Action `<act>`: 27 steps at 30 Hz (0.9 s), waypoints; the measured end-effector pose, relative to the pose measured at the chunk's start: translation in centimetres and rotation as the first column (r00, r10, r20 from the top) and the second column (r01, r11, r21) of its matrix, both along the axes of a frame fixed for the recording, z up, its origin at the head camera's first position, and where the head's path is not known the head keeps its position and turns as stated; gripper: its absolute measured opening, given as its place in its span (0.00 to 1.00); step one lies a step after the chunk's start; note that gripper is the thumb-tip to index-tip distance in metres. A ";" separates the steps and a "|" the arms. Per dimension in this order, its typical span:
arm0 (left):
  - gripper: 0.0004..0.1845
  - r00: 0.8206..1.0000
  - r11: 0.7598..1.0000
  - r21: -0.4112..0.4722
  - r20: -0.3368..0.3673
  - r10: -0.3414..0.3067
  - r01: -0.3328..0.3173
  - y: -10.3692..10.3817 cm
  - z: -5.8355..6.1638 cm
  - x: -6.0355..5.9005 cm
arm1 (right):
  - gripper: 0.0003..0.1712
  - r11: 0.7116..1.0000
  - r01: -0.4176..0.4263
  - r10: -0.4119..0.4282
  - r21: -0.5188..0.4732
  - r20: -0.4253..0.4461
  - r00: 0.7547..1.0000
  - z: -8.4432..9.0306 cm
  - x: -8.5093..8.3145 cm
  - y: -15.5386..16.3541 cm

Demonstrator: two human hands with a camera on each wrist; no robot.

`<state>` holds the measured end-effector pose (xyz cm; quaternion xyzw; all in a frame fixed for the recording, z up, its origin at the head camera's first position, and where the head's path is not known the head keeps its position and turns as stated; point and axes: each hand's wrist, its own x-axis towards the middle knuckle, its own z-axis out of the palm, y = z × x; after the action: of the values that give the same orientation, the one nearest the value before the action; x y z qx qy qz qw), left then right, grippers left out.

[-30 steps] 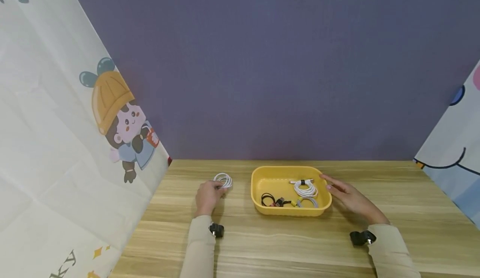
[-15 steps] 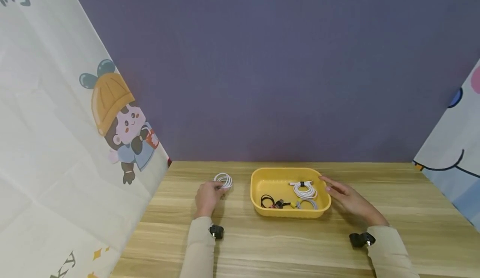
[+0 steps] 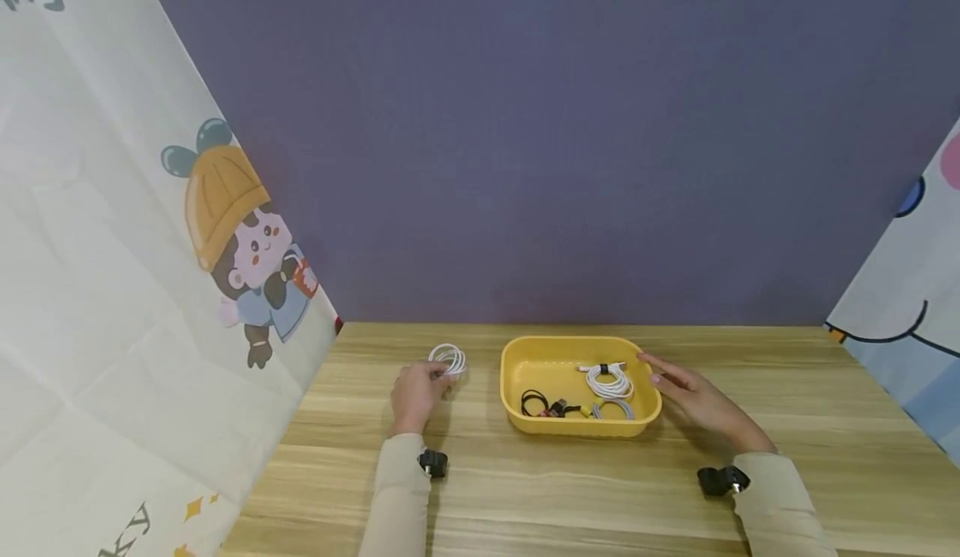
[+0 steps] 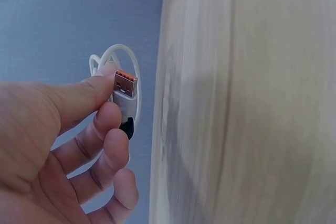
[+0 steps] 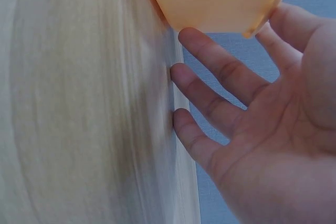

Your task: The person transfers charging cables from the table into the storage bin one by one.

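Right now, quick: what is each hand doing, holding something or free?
Left hand: closed on a coiled white cable, its grip pinching the plug end.
Right hand: open, fingers straight against the side of the yellow tray, holding nothing.

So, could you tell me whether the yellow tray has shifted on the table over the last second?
No. The yellow tray sits the same way against the table's back edge; the small offset matches the whole view shifting.

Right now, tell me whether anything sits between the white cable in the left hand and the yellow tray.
Nothing visible does. The left hand pinches the coiled white cable just left of the tray, with only bare table between them. The right hand rests open against the tray's far side, out of that path.
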<state>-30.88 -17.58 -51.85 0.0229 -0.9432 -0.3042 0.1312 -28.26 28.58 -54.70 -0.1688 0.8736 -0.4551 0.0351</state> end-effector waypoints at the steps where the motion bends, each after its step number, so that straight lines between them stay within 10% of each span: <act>1: 0.09 1.000 1.000 0.006 0.000 -0.005 0.005 0.0 0.1 0.0 | 0.32 1.000 0.000 0.000 -0.002 0.002 1.000 0.0 0.0 0.0; 27: 0.09 0.996 0.999 0.005 -0.076 -0.037 0.037 1.0 0.8 0.0 | 0.33 1.000 0.005 -0.005 -0.015 0.023 1.000 0.0 -0.1 0.0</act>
<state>-30.89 -16.56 -51.09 -0.0057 -0.9368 -0.3103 0.1613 -28.36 28.62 -54.74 -0.1616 0.8702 -0.4635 0.0428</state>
